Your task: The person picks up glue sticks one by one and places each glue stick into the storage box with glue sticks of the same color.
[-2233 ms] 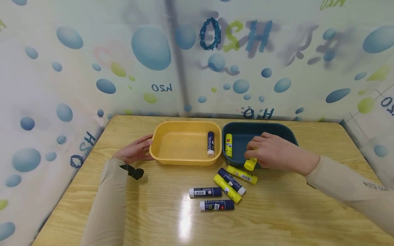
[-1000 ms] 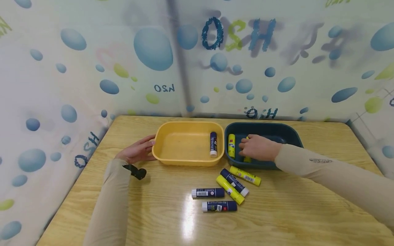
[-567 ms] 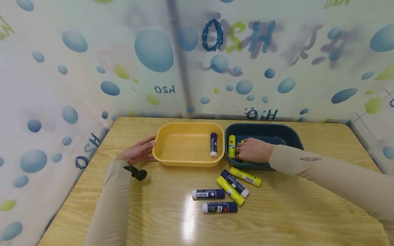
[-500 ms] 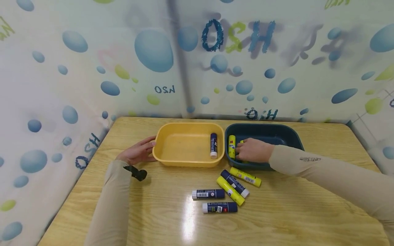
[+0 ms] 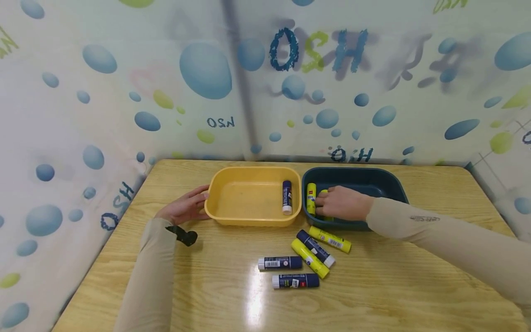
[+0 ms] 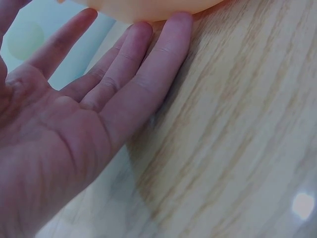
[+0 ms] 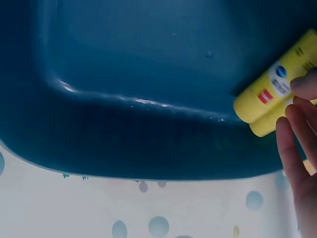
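Note:
My left hand rests at the left end of the yellow tray. In the left wrist view its fingers are stretched out, the tips against the tray's wall. Inside the dark blue tray, my right hand pinches a yellow glue stick between thumb and fingers. In the head view the hand covers most of that stick. Close along its left side lies another yellow glue stick. A navy glue stick with a white cap lies in the yellow tray.
On the wooden table, in front of the trays, lie two yellow glue sticks and navy glue sticks. A patterned wall covering stands behind the table.
My right hand has carried the yellow glue stick from the blue tray's front rim down into it, beside the other yellow one. Lately it has barely moved. My left hand stays at the yellow tray.

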A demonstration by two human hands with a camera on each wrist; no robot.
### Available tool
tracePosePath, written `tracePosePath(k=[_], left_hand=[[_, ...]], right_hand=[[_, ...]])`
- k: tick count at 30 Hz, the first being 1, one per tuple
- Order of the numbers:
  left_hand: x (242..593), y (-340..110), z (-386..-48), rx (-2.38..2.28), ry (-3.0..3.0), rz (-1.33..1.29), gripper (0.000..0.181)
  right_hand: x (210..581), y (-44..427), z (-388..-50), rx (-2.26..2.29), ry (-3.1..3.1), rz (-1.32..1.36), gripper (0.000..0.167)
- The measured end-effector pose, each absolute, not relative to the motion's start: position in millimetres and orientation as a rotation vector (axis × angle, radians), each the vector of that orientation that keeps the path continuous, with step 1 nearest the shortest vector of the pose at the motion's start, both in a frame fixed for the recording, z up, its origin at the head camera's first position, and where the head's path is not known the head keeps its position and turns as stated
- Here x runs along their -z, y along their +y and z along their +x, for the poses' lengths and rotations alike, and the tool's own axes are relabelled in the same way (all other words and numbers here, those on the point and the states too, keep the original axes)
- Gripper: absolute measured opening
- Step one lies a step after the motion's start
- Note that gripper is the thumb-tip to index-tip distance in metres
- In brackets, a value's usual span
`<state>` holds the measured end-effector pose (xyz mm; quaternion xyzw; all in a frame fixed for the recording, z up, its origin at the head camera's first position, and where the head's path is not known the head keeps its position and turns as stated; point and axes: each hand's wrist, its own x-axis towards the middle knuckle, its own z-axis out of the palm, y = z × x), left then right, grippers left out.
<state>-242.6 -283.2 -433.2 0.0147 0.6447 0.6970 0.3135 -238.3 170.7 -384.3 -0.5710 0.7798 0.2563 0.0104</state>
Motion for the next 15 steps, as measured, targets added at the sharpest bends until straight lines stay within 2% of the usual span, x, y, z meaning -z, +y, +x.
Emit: tracePosePath(k=[15], left_hand=[[433.1, -282.4, -242.1, -1.837, 1.71, 0.042, 0.056]], right_hand=[[350.1, 174.6, -211.3, -0.584, 2.629, -1.664, 0.024]])
